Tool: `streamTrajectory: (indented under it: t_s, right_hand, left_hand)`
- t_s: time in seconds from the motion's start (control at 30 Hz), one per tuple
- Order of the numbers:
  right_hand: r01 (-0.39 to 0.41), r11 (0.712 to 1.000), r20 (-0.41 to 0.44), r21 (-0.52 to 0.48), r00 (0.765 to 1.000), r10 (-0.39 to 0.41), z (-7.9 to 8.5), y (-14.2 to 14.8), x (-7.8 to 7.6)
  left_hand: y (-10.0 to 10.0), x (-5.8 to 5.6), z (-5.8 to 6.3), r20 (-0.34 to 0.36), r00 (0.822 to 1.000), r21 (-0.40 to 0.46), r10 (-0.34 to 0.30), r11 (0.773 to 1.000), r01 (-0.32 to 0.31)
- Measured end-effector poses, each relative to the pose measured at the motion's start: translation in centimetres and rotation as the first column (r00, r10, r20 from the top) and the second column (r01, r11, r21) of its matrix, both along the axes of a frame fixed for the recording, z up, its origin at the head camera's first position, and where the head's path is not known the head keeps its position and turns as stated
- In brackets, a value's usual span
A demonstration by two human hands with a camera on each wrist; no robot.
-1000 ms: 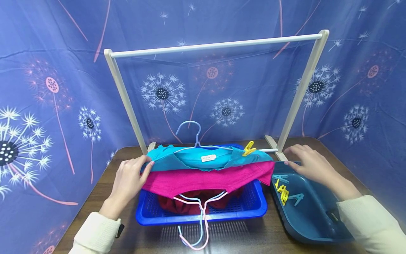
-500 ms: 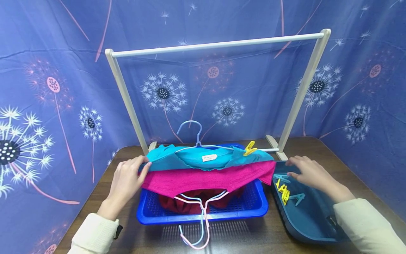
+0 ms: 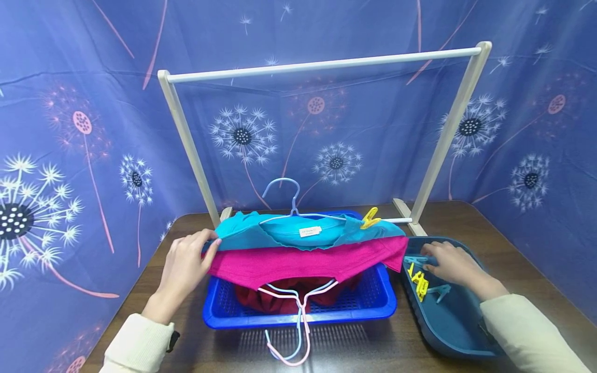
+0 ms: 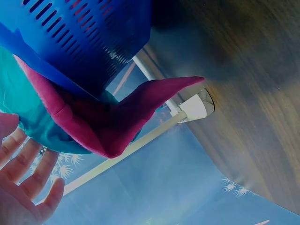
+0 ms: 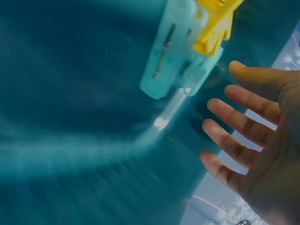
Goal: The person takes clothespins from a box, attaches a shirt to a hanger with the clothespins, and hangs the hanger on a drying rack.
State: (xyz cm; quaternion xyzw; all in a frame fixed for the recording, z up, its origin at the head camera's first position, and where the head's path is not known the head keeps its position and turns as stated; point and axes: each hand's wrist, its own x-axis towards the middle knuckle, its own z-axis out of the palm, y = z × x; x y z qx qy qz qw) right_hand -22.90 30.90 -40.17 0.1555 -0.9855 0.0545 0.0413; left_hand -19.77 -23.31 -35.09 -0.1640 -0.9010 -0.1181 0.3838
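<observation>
My left hand [image 3: 184,267] pinches the left shoulder of a turquoise shirt [image 3: 284,235] between thumb and fingers; in the left wrist view the thumb lies in front of the cloth. A blue hanger [image 3: 295,207] sits in its neckline, and a yellow clothespin [image 3: 370,218] clips its right shoulder. My right hand [image 3: 454,264] is over the dark teal tub [image 3: 459,321], fingers spread and holding nothing. Close to its fingertips lie a light blue clothespin [image 5: 171,47] and a yellow clothespin [image 5: 218,23]. Another light blue clothespin [image 3: 439,292] lies nearer the tub's middle.
A magenta garment [image 3: 298,264] lies across a blue basket [image 3: 298,322] with dark red cloth [image 3: 275,300] inside. Hooks of a pink hanger [image 3: 305,342] and a light blue one overhang the basket's front. Behind stands a wooden rack with a white rail [image 3: 326,65].
My right hand has moved down and left into the tub, toward the clothespins. The left hand keeps its pinch on the turquoise shirt.
</observation>
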Motion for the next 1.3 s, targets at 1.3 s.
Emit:
streamTrajectory:
  t_s: [1.3]
  right_hand:
    - [0.141, 0.990, 0.102, 0.027, 0.984, -0.143, -2.6, 1.0, -1.0]
  left_hand:
    - [0.0, 0.2, 0.0, 0.023, 1.000, 0.019, 0.006, 1.000, -0.006]
